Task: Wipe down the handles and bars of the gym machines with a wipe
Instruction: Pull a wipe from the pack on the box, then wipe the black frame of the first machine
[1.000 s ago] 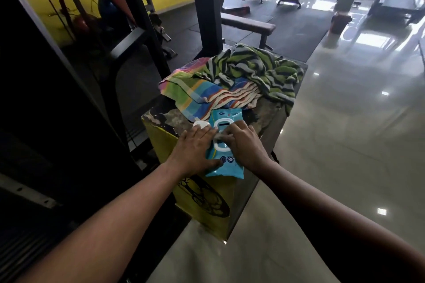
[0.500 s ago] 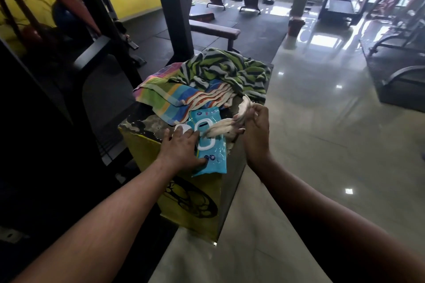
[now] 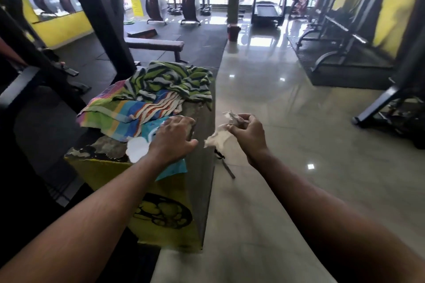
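Pinching crumpled white wipe (image 3: pixel 219 136), right hand (image 3: pixel 249 136) hangs over floor (image 3: pixel 287 126) just right of yellow box (image 3: pixel 161 225); curled fingers hide wipe's middle. Left hand (image 3: pixel 172 139), fingers spread and relaxed, lies over blue wipe pack (image 3: pixel 176 169) on box top. Pack mostly hidden; white lid flap (image 3: pixel 137 148) shows. Striped towels (image 3: pixel 165 82) behind. Machine frame (image 3: pixel 101 18) dark, cut off at left.

A yellow box (image 3: pixel 161 190) with a worn, dark top stands on the glossy floor (image 3: pixel 287 133). On its top, a green striped towel (image 3: pixel 170 80) lies at the far end, overlapping a rainbow towel (image 3: pixel 119 110). Nearest lies a blue wipe pack (image 3: pixel 177 166), its white lid (image 3: pixel 138 148) open and one corner past the box's edge.
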Demonstrator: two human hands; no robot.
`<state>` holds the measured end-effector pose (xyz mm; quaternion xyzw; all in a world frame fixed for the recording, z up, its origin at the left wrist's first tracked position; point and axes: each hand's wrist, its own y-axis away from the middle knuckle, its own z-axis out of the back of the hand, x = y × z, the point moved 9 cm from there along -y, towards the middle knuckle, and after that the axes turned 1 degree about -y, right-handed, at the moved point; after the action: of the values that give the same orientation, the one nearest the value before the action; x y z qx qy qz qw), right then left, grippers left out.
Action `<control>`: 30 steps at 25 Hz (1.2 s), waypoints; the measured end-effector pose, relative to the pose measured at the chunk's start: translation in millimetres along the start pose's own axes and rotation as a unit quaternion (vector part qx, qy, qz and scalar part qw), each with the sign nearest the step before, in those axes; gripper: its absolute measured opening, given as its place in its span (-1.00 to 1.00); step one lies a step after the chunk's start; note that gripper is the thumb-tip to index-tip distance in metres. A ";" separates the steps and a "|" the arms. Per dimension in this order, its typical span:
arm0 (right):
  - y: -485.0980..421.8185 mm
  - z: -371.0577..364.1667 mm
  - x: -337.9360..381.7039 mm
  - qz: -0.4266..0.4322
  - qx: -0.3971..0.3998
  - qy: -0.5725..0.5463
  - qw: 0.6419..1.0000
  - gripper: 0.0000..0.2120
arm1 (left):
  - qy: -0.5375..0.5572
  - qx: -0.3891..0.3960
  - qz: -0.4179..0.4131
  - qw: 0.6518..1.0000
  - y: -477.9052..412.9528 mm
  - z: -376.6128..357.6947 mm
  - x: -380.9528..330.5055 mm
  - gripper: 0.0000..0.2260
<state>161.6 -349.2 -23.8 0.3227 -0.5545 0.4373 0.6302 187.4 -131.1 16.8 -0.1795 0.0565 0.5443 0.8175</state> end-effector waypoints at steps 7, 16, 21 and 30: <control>-13.5 204.9 -42.9 -0.079 -0.207 -0.038 0.974 -0.60 | 0.040 0.110 -0.176 0.977 -67.2 -79.1 -188.8 -0.50; 43.2 518.0 -106.6 -0.147 -0.355 -0.015 0.923 -0.64 | 0.080 0.212 -0.402 0.887 -95.1 -199.9 -511.8 -0.57; 115.4 662.1 -128.2 -0.180 -0.468 0.111 0.858 -0.64 | 0.100 0.262 -0.502 0.818 -66.9 -259.9 -678.9 -0.61; 172.6 855.7 -170.8 -0.216 -0.639 0.136 0.725 -0.68 | 0.126 0.334 -0.650 0.671 -38.9 -366.1 -955.8 -0.61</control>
<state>-352.3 -1074.6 -53.6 -0.1083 -0.5262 -0.1296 0.8334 -122.9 -1105.7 -39.4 0.0471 0.2060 -0.2071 0.9552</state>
